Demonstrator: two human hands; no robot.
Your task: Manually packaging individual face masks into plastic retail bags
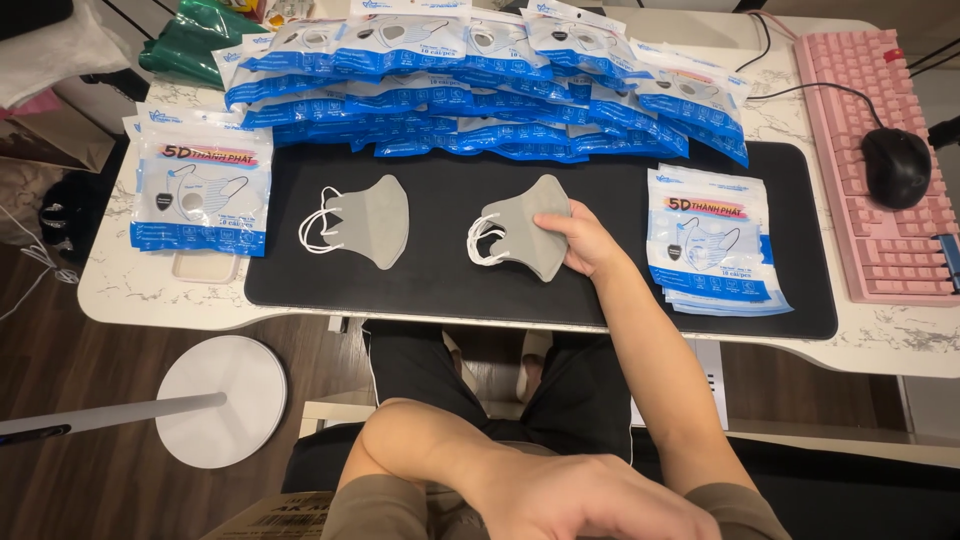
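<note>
1. Right hand [588,243]: fingers closed on the right edge of a stack of grey face masks [525,236], thumb on top, stack lying flat on the black desk mat [440,290].
2. White ear loops [482,242]: at the far side of the stack from the grip, loose and prone to snagging; best kept trailing when lifting.
3. Second grey mask stack [368,222]: well left of the grip, untouched, loops also pointing left.
4. Left hand [570,495]: low over the lap, near the camera, holding nothing that shows; whether relaxed or curled cannot be told for certain.
5. Flat printed mask pouches [712,245]: just right of the grip, stacked; mouth to be opened wide before sliding the masks in, folded edge first.
6. Fanned rows of filled pouches [480,90]: beyond the grip, at the mat's far edge.
7. Judgement: pinch firm enough to keep the stack aligned, not so tight as to crease.
</note>
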